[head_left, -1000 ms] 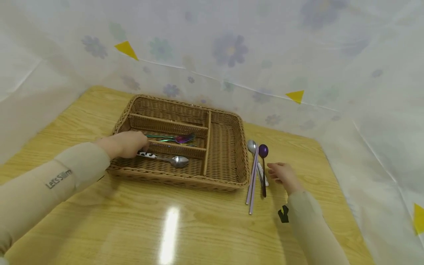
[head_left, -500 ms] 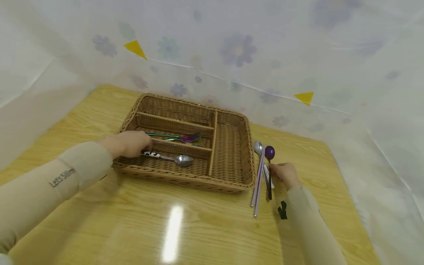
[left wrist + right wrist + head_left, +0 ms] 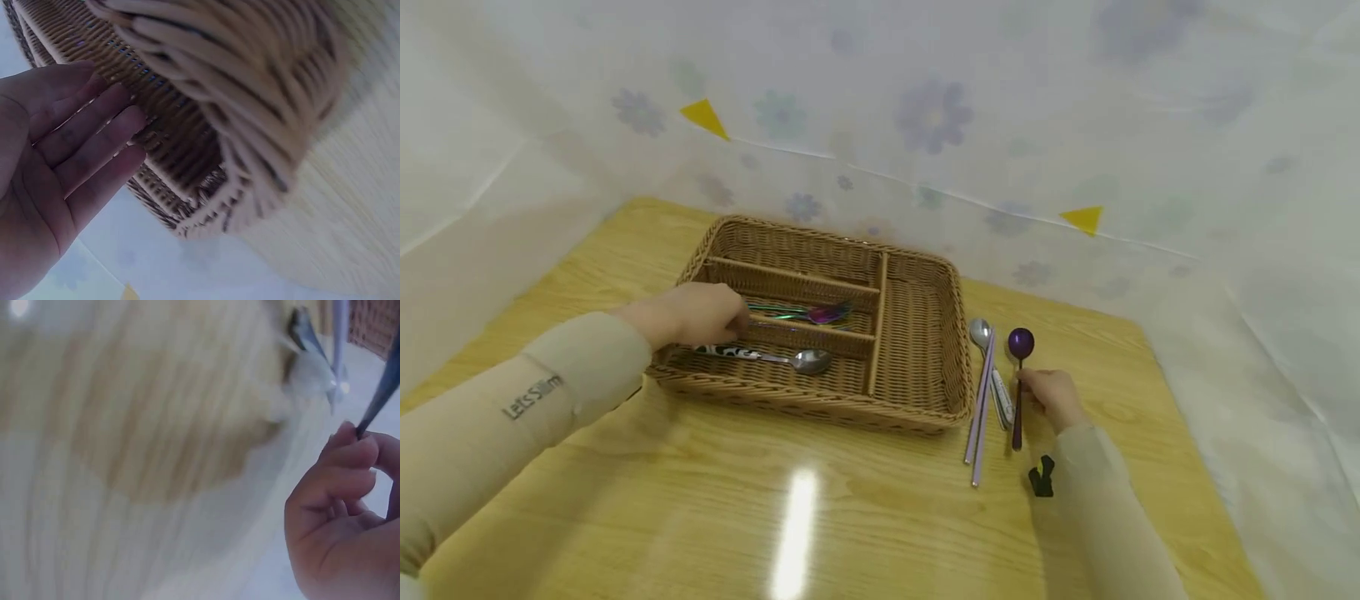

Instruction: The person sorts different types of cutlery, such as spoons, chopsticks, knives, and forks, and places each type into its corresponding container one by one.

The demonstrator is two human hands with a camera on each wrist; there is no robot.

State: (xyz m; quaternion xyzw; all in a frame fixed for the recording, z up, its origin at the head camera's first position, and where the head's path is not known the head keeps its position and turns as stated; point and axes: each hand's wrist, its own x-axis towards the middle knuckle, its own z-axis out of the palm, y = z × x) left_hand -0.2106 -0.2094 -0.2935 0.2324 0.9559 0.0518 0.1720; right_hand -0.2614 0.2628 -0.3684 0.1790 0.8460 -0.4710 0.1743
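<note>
My right hand (image 3: 1054, 396) pinches the thin dark handle of a purple spoon (image 3: 1021, 342) between thumb and fingertips, right of the basket. In the right wrist view, that handle (image 3: 382, 384) rises from the fingertips. My left hand (image 3: 700, 315) hovers over the left end of the wicker basket (image 3: 913, 333); the left wrist view shows its relaxed fingers (image 3: 103, 181) holding nothing. Below it, a spoon with a black-and-white patterned handle (image 3: 812, 361) lies in the front compartment. An iridescent fork (image 3: 829, 313) lies in the compartment behind, its handle end partly hidden by the hand.
Two lilac chopsticks (image 3: 981, 417) lie on the wooden table (image 3: 880, 517), across a silver spoon with a white patterned handle (image 3: 979, 332), between the basket and my right hand. A floral curtain (image 3: 850, 100) hangs behind the table.
My left hand has let go of the patterned spoon, which now lies in the front compartment, and has risen slightly. My right hand has reached the purple spoon, pinched it and shifted it slightly right.
</note>
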